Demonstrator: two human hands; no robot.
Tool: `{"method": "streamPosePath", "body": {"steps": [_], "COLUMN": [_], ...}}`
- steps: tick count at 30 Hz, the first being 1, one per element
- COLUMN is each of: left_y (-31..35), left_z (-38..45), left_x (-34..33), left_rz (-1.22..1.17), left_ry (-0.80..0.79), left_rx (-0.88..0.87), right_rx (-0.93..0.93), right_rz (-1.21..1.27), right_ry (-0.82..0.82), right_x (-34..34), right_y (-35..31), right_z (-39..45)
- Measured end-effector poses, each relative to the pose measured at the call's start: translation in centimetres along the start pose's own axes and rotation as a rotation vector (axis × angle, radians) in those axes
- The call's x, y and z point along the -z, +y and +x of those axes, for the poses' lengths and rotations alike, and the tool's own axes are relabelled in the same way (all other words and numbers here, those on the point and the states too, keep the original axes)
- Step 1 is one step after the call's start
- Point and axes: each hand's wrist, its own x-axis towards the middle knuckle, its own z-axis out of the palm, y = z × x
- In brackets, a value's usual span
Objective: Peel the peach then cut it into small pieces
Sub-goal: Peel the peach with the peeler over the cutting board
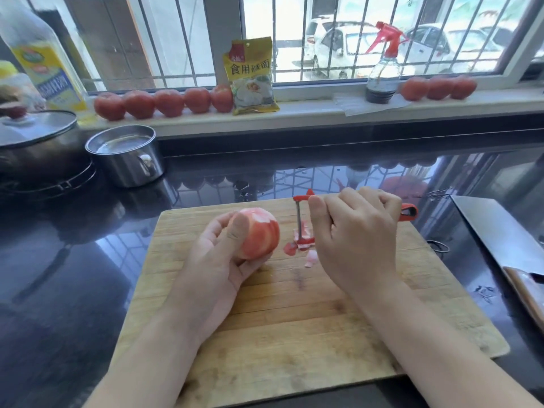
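Pink, wet flesh shows on the half-peeled peach [259,234] gripped by the left hand [219,260] at frame centre over the cutting board [294,313], so it may slip as the right hand [357,234], holding the peeler [301,222], pulls toward the thumb.

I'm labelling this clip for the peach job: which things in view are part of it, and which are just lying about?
In use:
peach, held in the left hand
red peeler, gripped by the right hand
peel scraps
cutting board
cleaver, likely for the cutting

Lying about:
row of red fruit
yellow packet
spray bottle
steel cup
oil bottle
lidded pan
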Motion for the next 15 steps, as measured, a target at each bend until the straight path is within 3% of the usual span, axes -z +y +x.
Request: {"method": "streamPosePath", "body": {"steps": [6, 15], "left_y": [-0.5, -0.4], "left_z": [-0.1, -0.4], "left_x": [-0.4, -0.4], "left_rz": [0.053, 0.074], "left_ry": [-0.082, -0.057], "left_rx": [-0.013, -0.046], "right_rx": [0.15, 0.106], "right_rz": [0.175, 0.101], "right_ry": [-0.018, -0.028], "right_x": [0.0, -0.4], "right_y": [-1.7, -1.1], "right_z": [-0.7, -0.6]}}
